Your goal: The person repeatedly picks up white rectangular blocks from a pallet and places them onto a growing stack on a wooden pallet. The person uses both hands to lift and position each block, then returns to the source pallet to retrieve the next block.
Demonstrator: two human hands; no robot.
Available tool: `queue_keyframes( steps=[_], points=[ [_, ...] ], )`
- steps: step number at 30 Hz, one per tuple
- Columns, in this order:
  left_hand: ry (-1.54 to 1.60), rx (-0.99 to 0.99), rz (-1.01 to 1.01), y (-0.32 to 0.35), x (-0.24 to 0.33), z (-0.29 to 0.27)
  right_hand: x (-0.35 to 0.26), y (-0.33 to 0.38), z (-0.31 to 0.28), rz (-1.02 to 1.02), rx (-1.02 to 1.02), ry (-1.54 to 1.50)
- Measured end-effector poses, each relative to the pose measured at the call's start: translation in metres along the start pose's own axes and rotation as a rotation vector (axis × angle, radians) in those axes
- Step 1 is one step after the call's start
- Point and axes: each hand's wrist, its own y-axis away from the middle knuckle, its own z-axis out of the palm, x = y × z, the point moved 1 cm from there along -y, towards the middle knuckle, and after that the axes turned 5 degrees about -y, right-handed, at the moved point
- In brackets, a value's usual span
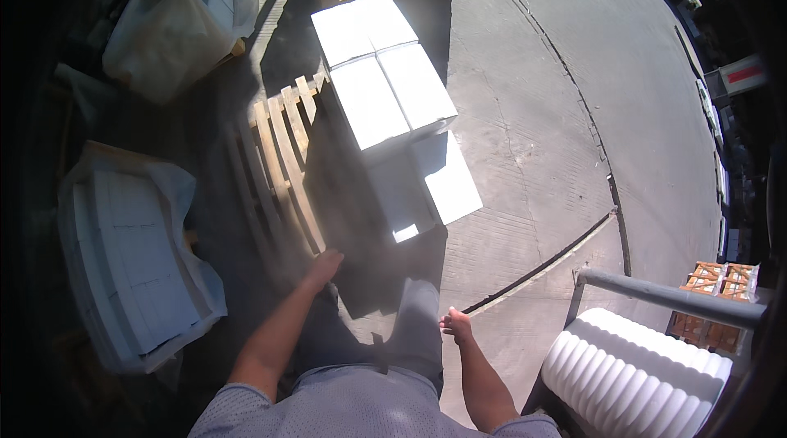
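Note:
My left hand (326, 264) hangs in front of my left leg, near the close end of a wooden pallet (283, 147). Nothing shows in it, and its fingers look loosely extended. Beside my right leg is my right hand (457, 324), with slightly bent fingers apart and holding nothing. Ahead of me stands a stack of white blocks (381, 69) with a joint crossing its top. A lower white block (447, 175) juts out on the near right side of the stack. Neither hand touches the blocks.
Plastic-wrapped white blocks (135, 257) stand at my left, with another wrapped load (176, 28) beyond. A white ribbed roll (635, 372) and a grey metal bar (668, 297) are close on my right. Concrete ground (533, 143) with a dark groove spreads rightward.

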Motion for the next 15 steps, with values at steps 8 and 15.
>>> queue_keyframes(
  steps=[8, 15],
  points=[
    [-0.205, 0.177, 0.285, -0.186, 0.177, 0.100, -0.190, -0.177, -0.017, 0.025, 0.178, -0.237],
    [-0.605, 0.136, 0.177, -0.321, 0.273, 0.139, -0.265, -0.296, 0.013, -0.015, 0.238, -0.509]
  ],
)
